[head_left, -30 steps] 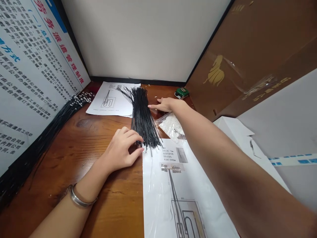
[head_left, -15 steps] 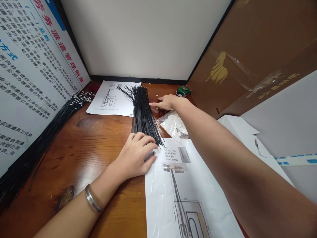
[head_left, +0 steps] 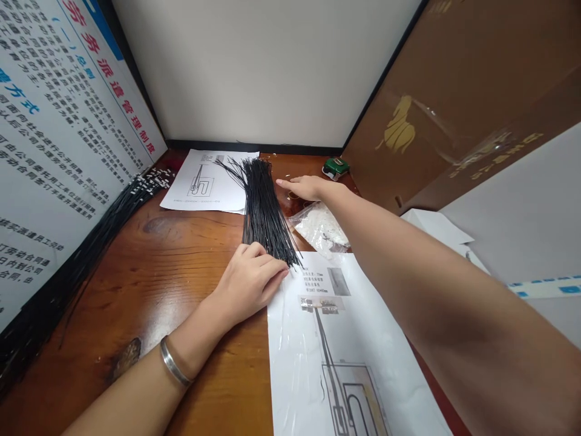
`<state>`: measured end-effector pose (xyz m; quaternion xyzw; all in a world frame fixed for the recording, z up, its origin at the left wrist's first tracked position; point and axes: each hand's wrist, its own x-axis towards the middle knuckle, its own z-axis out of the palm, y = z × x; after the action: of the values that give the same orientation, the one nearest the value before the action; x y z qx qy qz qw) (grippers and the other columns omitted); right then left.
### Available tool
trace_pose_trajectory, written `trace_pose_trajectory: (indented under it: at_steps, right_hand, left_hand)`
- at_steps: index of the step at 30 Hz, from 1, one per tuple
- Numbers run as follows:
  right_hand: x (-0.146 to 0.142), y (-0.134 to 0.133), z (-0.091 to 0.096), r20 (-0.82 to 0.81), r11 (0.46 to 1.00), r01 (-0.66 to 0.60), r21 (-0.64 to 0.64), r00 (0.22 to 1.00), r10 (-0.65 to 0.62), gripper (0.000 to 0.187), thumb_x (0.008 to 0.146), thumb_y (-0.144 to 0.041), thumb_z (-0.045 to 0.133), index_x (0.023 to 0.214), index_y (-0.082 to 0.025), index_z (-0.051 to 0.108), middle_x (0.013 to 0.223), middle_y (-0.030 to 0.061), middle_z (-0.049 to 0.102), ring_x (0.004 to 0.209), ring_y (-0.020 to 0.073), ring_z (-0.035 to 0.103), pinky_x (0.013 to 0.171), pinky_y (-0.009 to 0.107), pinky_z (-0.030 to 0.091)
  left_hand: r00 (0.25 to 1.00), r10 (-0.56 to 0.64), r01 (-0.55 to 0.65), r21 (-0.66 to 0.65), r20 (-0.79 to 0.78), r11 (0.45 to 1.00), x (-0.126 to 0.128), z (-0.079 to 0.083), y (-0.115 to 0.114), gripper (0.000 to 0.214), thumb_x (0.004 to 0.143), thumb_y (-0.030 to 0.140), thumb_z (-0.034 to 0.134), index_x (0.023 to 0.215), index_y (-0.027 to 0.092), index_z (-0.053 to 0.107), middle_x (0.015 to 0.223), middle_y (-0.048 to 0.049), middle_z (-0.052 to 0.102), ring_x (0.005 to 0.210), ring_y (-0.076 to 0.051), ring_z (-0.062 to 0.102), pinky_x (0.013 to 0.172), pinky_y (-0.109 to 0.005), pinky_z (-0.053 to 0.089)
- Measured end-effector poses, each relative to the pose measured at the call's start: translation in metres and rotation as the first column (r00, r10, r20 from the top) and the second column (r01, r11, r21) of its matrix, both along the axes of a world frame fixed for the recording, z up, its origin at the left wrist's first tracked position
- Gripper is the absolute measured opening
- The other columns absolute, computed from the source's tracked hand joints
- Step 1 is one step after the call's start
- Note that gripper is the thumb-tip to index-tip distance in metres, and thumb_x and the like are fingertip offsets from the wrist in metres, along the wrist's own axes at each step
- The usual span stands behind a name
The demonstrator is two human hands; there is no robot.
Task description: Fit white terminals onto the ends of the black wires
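A bundle of thin black wires (head_left: 262, 209) lies on the wooden table (head_left: 149, 272), running away from me. My left hand (head_left: 251, 280) rests at the bundle's near end, fingers curled over the wire tips and pressing them together. My right hand (head_left: 305, 187) reaches far forward to the bundle's right side, fingers stretched flat on the table beside the wires. A clear plastic bag of small white parts (head_left: 320, 228) lies just under my right forearm.
A laminated drawing sheet (head_left: 336, 339) lies near me, another paper drawing (head_left: 206, 180) at the back. More black wires with white ends (head_left: 91, 236) lie along the left board with printed text. A green tape measure (head_left: 336, 166) sits at the back right by a cardboard wall (head_left: 454, 103).
My left hand moved right from the bundle's left side onto its near end. My right hand stayed almost still by the bundle's far right side.
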<state>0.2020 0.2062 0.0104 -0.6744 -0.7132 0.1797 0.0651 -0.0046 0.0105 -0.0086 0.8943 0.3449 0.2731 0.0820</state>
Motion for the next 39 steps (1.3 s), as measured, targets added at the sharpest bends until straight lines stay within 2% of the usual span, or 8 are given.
trace_pose_trajectory:
  at_steps: [5,8,10,16,21,29,32,39]
  right_hand:
    - [-0.012,-0.027,0.007,-0.11,0.974,0.063,0.215,0.993,-0.04,0.056,0.09,-0.05,0.043,0.136,-0.019,0.046,0.137,0.0118,0.055,0.123,0.0287,0.053,0.101,0.042,0.041]
    - [-0.014,-0.053,0.012,-0.226,0.86,0.126,0.495,0.974,-0.013,0.035,0.086,-0.036,0.05,0.116,-0.019,0.059,0.122,0.0103,0.064,0.113,0.0296,0.056,0.097,0.045,0.043]
    - [-0.009,-0.07,0.012,-0.249,0.797,0.148,0.586,0.969,0.004,0.024,0.085,-0.029,0.049,0.103,-0.02,0.062,0.111,0.0095,0.067,0.106,0.0289,0.058,0.095,0.045,0.043]
    - [0.02,-0.119,-0.009,-0.222,0.742,0.167,0.649,0.975,-0.025,0.019,0.07,-0.01,0.048,0.079,-0.024,0.058,0.099,0.0065,0.069,0.099,0.0289,0.058,0.09,0.046,0.044]
    - [0.038,-0.153,-0.032,-0.095,0.665,0.055,0.745,0.995,0.024,0.016,0.071,-0.009,0.051,0.069,-0.023,0.059,0.106,0.0062,0.07,0.102,0.0281,0.058,0.092,0.047,0.045]
    - [0.045,-0.163,-0.053,0.008,0.619,-0.018,0.785,1.0,0.02,0.016,0.078,-0.019,0.058,0.081,-0.023,0.074,0.119,0.0091,0.065,0.111,0.0309,0.055,0.092,0.051,0.045]
    - [0.045,-0.162,-0.054,-0.001,0.648,0.002,0.762,1.0,-0.002,0.015,0.078,-0.024,0.061,0.085,-0.024,0.074,0.124,0.0088,0.062,0.119,0.0339,0.05,0.095,0.055,0.043]
    - [0.046,-0.16,-0.055,-0.052,0.701,0.046,0.711,0.999,-0.013,0.016,0.079,-0.025,0.061,0.087,-0.025,0.075,0.136,0.0078,0.054,0.13,0.0367,0.042,0.099,0.059,0.039]
  left_hand:
    - [1.0,-0.017,0.017,-0.012,0.022,1.0,0.0,0.0,-0.002,0.016,0.091,0.025,0.054,0.091,0.018,0.068,0.08,-0.0018,0.071,0.079,-0.02,0.051,0.072,-0.035,0.037]
    - [0.999,0.014,-0.014,-0.023,-0.038,1.0,0.0,0.001,-0.002,0.018,0.088,0.029,0.058,0.096,0.017,0.069,0.084,-0.0047,0.069,0.081,-0.022,0.05,0.071,-0.036,0.038]
    - [0.995,0.042,-0.045,-0.038,-0.088,0.998,0.001,0.001,-0.002,0.018,0.087,0.03,0.059,0.095,0.018,0.069,0.085,-0.0058,0.067,0.082,-0.023,0.049,0.071,-0.037,0.038]
    - [0.99,0.083,-0.089,-0.047,-0.112,0.995,0.003,0.001,0.001,0.014,0.087,0.025,0.057,0.093,0.017,0.068,0.086,-0.0054,0.067,0.083,-0.023,0.05,0.07,-0.037,0.038]
    - [0.993,0.096,-0.098,-0.026,-0.069,0.995,0.004,0.0,0.003,0.015,0.088,0.024,0.056,0.094,0.017,0.068,0.084,-0.005,0.069,0.081,-0.023,0.051,0.07,-0.037,0.037]
    - [0.995,0.091,-0.092,0.014,0.04,0.996,0.002,-0.003,0.003,0.018,0.092,0.021,0.051,0.088,0.019,0.069,0.077,-0.0018,0.072,0.075,-0.02,0.051,0.069,-0.036,0.037]
    - [0.995,0.086,-0.087,0.006,0.059,0.996,0.002,-0.003,0.003,0.019,0.092,0.019,0.05,0.086,0.019,0.069,0.072,-0.0011,0.071,0.073,-0.019,0.049,0.068,-0.036,0.037]
    - [0.994,0.099,-0.102,-0.064,-0.055,0.993,0.003,0.0,0.001,0.02,0.084,0.028,0.062,0.1,0.018,0.068,0.089,-0.0056,0.07,0.083,-0.024,0.051,0.072,-0.039,0.039]
